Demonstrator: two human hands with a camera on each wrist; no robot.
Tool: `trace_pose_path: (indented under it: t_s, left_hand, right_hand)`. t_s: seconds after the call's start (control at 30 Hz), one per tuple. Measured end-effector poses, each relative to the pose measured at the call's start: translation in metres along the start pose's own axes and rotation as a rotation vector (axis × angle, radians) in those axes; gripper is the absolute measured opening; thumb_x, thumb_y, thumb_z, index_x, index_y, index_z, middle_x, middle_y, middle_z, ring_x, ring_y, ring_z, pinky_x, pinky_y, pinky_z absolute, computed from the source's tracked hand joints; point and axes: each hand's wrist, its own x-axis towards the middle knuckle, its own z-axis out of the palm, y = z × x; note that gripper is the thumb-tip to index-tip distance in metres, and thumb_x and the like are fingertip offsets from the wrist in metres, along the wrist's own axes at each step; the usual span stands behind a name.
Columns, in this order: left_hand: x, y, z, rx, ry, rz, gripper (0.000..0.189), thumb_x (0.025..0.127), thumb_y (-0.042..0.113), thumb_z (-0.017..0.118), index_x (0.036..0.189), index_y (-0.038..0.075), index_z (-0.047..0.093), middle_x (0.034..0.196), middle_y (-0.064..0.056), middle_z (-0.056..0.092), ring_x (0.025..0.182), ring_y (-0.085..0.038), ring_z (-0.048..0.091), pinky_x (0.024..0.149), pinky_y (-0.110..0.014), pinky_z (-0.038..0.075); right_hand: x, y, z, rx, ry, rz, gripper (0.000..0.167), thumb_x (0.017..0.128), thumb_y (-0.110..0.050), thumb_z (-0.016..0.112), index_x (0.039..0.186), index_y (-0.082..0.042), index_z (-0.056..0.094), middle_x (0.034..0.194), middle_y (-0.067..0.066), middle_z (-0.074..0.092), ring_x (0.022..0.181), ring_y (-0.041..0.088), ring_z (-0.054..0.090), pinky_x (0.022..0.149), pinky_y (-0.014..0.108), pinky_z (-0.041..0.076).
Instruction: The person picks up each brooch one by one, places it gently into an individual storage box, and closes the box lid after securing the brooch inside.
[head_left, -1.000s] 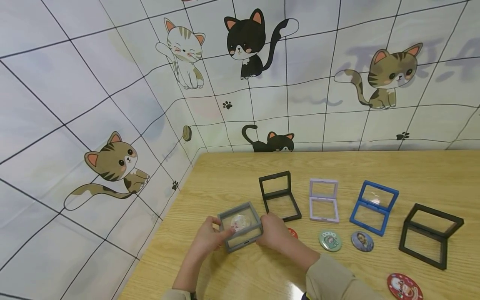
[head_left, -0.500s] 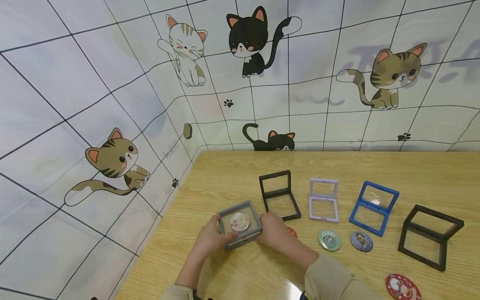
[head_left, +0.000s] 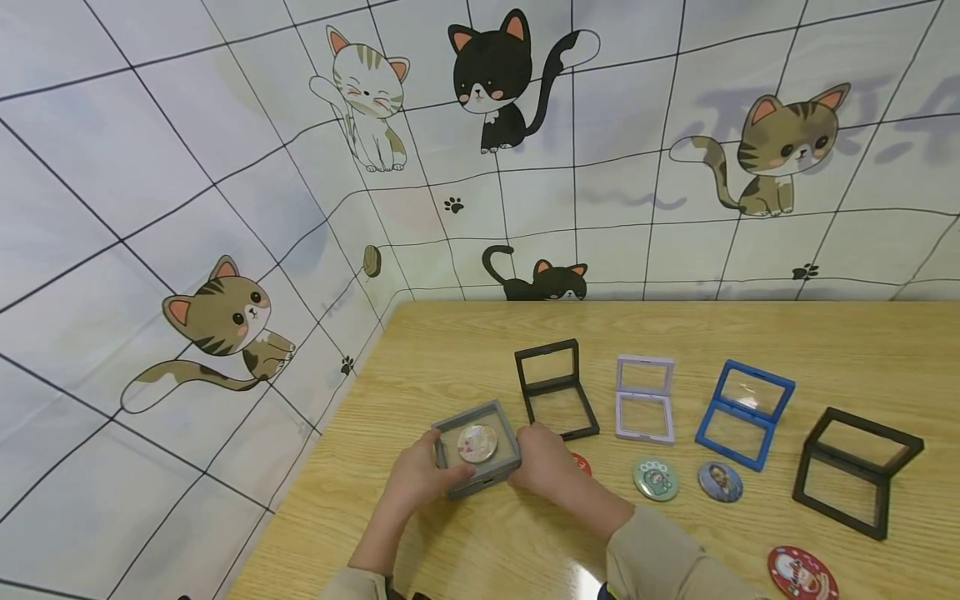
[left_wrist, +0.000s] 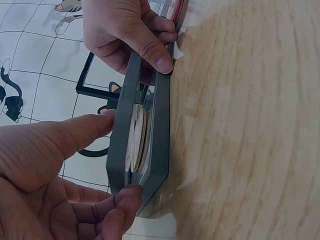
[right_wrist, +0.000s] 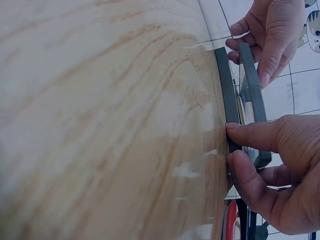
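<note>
A grey hinged display frame is in both hands, low over the wooden table, with a round pin badge between its clear films. Its two halves lie almost together; in the left wrist view a gap shows the badge's edge. My left hand grips the left side, its thumb on the upper half's front corner. At the opposite side my right hand holds the frame; in the right wrist view its fingers are at the lower half's edge.
Farther right stand opened frames: black, lilac, blue and another black. Badges lie before them: green, blue portrait, red. A red badge is partly behind my right forearm. A cat-print sheet backs the table.
The upper half of the grey frame has swung down onto the lower half, narrowing the gap at the front. Both hands keep their hold and hardly shift.
</note>
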Motion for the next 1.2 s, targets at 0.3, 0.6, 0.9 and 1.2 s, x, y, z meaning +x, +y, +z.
trace_pose_path:
  t_s: [0.3, 0.6, 0.9, 1.2]
  left_hand:
    - [0.0003, 0.0012, 0.0023, 0.074, 0.001, 0.003, 0.086, 0.067, 0.038, 0.076, 0.128, -0.011, 0.038, 0.115, -0.031, 0.052, 0.102, -0.042, 0.053, 0.081, -0.050, 0.044]
    - [0.0038, 0.0047, 0.0047, 0.150, 0.030, 0.035, 0.084, 0.064, 0.039, 0.078, 0.121, -0.013, 0.045, 0.099, -0.021, 0.056, 0.080, -0.025, 0.053, 0.063, -0.037, 0.044]
    - [0.0042, 0.0088, 0.0050, 0.150, 0.034, 0.025, 0.084, 0.063, 0.039, 0.079, 0.120, -0.013, 0.046, 0.099, -0.022, 0.055, 0.081, -0.025, 0.053, 0.064, -0.037, 0.044]
    - [0.0061, 0.0080, 0.0066, 0.197, 0.064, 0.022, 0.082, 0.059, 0.040, 0.081, 0.115, -0.012, 0.051, 0.103, -0.024, 0.059, 0.087, -0.030, 0.057, 0.068, -0.039, 0.047]
  right_hand:
    - [0.0005, 0.0008, -0.0007, 0.019, -0.015, -0.008, 0.030, 0.051, -0.007, 0.079, 0.063, -0.005, 0.052, 0.060, 0.000, 0.044, 0.060, 0.015, 0.040, 0.052, 0.030, 0.037]
    - [-0.0002, -0.0003, -0.0008, 0.005, -0.019, 0.008, 0.031, 0.051, -0.009, 0.080, 0.066, -0.003, 0.054, 0.063, 0.002, 0.044, 0.060, 0.015, 0.041, 0.053, 0.030, 0.039]
    - [0.0009, 0.0003, -0.0004, -0.011, -0.022, 0.028, 0.032, 0.050, -0.009, 0.081, 0.068, -0.001, 0.056, 0.065, 0.003, 0.045, 0.060, 0.016, 0.042, 0.054, 0.031, 0.040]
    - [0.0016, 0.0007, -0.0006, -0.019, -0.025, 0.015, 0.030, 0.051, -0.009, 0.080, 0.066, -0.004, 0.055, 0.064, 0.002, 0.046, 0.061, 0.015, 0.042, 0.054, 0.031, 0.041]
